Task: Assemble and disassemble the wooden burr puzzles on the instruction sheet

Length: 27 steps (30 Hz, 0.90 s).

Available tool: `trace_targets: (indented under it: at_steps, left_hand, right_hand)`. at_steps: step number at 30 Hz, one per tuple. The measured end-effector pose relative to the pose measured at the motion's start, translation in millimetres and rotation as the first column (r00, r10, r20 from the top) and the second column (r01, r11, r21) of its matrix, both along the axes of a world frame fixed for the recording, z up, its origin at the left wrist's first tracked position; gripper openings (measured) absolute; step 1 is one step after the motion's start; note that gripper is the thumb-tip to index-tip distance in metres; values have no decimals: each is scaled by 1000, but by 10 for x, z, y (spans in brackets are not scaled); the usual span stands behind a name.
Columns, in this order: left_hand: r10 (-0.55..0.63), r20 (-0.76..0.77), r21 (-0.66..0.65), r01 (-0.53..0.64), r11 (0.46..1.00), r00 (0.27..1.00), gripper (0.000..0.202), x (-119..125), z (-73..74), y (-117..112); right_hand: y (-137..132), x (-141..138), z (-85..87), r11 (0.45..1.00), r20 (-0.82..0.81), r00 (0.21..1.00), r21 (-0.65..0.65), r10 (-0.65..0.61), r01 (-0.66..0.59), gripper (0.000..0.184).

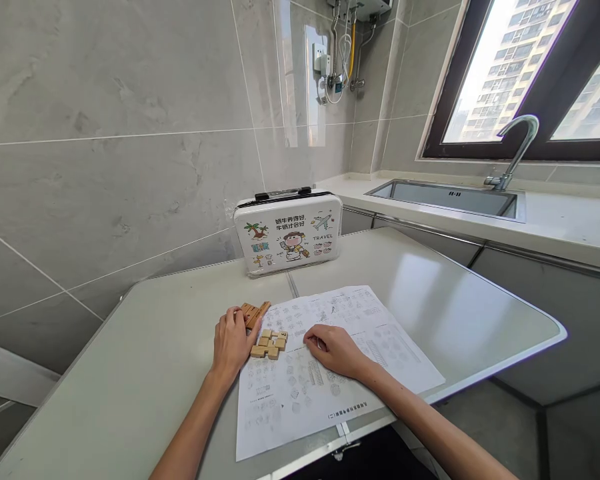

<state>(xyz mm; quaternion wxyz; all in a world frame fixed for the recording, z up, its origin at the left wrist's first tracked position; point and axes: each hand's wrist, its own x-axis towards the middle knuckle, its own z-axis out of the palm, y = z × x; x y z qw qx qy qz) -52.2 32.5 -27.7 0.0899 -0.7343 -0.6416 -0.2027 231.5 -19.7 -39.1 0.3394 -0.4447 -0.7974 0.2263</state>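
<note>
My left hand [231, 340] rests on the grey table [145, 373], fingers curled round a wooden block piece [254, 313] at the paper's left edge. A second cluster of small wooden cubes [270, 344] lies on the paper just right of that hand. My right hand [334, 350] lies on the printed instruction sheet [330, 360], fingers bent and pressed to the paper; whether anything is under them is hidden.
A white tin case with cartoon pictures [289, 232] stands at the table's back edge against the tiled wall. Behind to the right are a steel sink [447, 198] and tap [517, 150] under a window. The table's rounded right edge [555, 327] drops to the floor.
</note>
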Motion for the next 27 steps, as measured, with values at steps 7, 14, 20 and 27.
trace_targets:
  at_steps: [7, 14, 20, 27]
  left_hand:
    - [72, 155, -42, -66, 997, 985, 52, -41, -33, 37]
    - [72, 188, -28, -68, 997, 980, 47, -28, -34, 40]
    - [33, 217, 1, -34, 999, 976, 45, -21, -25, 29]
    - [16, 227, 3, -17, 1000, 974, 43, -11, -31, 26]
  right_hand:
    - [5, 6, -8, 1000, 3, 1000, 8, 1, -1, 16]
    - [2, 3, -3, 1000, 8, 1000, 0, 3, -3, 15]
    - [5, 7, -6, 1000, 4, 1000, -5, 3, -3, 16]
    - [6, 8, 0, 1000, 14, 1000, -12, 4, -4, 17]
